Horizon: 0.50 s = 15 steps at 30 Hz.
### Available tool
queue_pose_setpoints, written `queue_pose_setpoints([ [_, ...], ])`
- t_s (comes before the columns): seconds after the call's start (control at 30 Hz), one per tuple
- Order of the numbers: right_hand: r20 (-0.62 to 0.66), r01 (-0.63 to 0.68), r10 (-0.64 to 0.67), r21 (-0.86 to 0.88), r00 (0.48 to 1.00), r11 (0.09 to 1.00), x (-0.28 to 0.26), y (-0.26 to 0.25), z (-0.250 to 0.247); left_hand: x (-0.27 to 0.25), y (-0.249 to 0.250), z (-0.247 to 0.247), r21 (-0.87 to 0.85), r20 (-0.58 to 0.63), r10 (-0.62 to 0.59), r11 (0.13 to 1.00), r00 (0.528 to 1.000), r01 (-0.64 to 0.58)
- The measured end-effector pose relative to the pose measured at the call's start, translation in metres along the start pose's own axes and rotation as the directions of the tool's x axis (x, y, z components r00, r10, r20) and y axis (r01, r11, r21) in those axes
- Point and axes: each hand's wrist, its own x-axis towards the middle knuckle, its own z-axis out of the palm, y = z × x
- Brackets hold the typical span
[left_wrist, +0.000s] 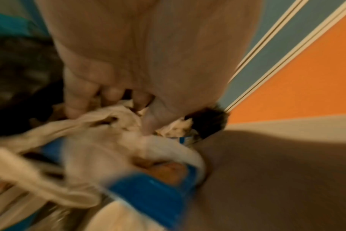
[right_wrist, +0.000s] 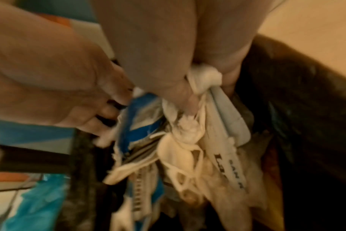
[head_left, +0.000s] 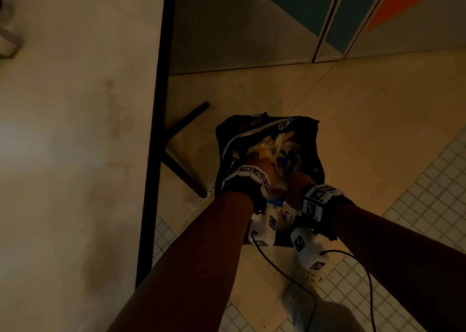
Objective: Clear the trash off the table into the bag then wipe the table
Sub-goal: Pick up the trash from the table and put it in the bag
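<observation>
A: The right hand (right_wrist: 198,46) is clamped on a wad of wrappers (right_wrist: 188,132); the left hand (right_wrist: 59,81) pinches the same bundle from the other side; both sit down inside the mouth of the black bag (head_left: 310,140).

B: So the trash hangs straight below the fingers, long axis downward; letting go should drop it in?

A: Likely; the bag stands on the floor just beside the table (head_left: 75,130), which lies to the person's left; the left hand is the nearer for wiping.
</observation>
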Motion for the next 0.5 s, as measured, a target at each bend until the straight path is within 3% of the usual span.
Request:
queue_pose_setpoints([
  [0.1, -0.002, 0.000, 0.000, 0.040, 1.000, 0.999, -0.012, -0.004, -0.006, -0.023, 0.013, -0.018, -0.056, -0.085, 0.020, 0.998, 0.996, -0.025],
  [0.23, -0.064, 0.030, -0.024, 0.092, 0.998, 0.995, -0.046, -0.009, -0.028, -0.069, 0.035, -0.052, -0.029, -0.284, 0.015, 0.999, 0.959, -0.024],
  [0.33, -0.116, 0.033, -0.015, 0.156, 0.993, 0.987, -0.079, -0.013, -0.049, -0.112, 0.046, -0.085, 0.049, -0.352, 0.095, 0.995, 0.931, -0.083],
  [0.5, -0.198, 0.053, -0.020, 0.163, 0.980, 0.985, -0.149, -0.037, -0.085, -0.194, 0.035, -0.140, -0.046, -0.433, 0.193, 0.971, 0.880, -0.235],
])
